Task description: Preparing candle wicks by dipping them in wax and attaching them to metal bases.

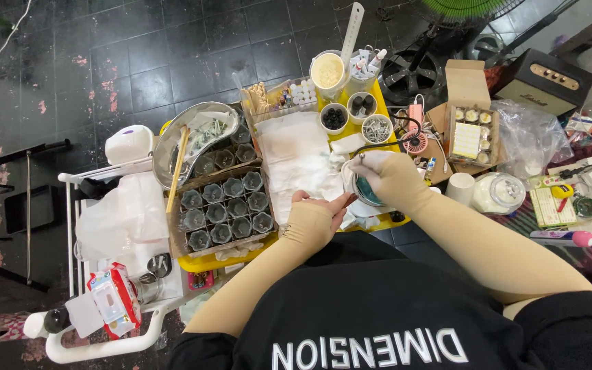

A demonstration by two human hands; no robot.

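My right hand (393,179), in a beige sleeve glove, grips a small round glass jar (366,192) with a teal inside, held over the yellow tray (203,262). My left hand (320,214), gloved the same way, has its fingers bent and reaches toward the jar's left side, touching or almost touching it. A white cloth (294,159) lies on the tray just beyond both hands. To the left of it a cardboard box (222,209) holds several small empty glass jars in rows.
A metal bowl (185,140) with a wooden stick sits at the tray's back left. Cups of small parts (354,113) stand behind the cloth. A cardboard box (471,133) of little tins, a white cup (460,187), a glass jar (498,192) and a fan base (405,72) are to the right.
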